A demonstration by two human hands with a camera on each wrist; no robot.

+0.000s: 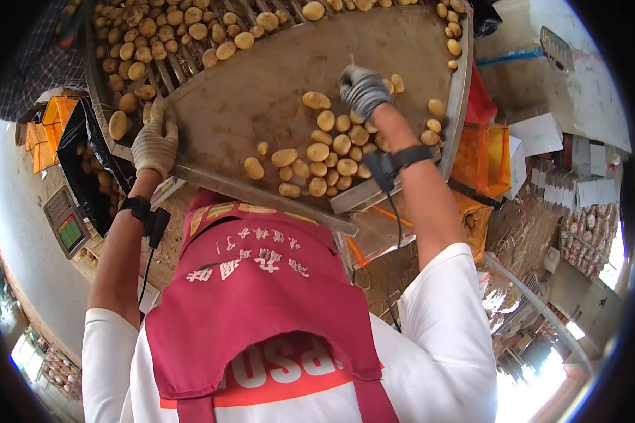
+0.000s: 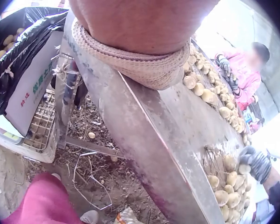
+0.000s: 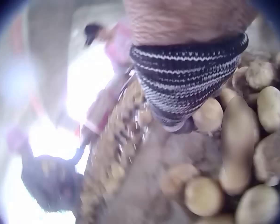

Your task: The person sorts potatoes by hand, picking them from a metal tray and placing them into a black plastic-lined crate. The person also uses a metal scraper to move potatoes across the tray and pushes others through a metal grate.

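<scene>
The step in hand looks like sorting the round, yellow-brown potatoes (image 1: 317, 152), which lie loosely clustered on the near right of the wide, brown-grey metal desk (image 1: 226, 113); more are heaped over the slatted metal rack (image 1: 165, 75) at the far left. Your right hand (image 1: 365, 92), in a dark grey, white-striped knitted glove, is at the far side of that cluster, just beside two potatoes. I cannot tell whether its fingers are clamped on one: the right wrist view is blurred and hides them. Your left hand (image 1: 155, 141), in a cream knitted glove, rests at the desk's left rim, fingers extended, thumb apart, holding nothing that shows. Left of the desk, the white carton lined with black plastic (image 2: 30, 88) holds potatoes too. The next move probably calls for your right hand to single out one potato, judge it, then draw it nearer or set it aside, with your left free to help
</scene>
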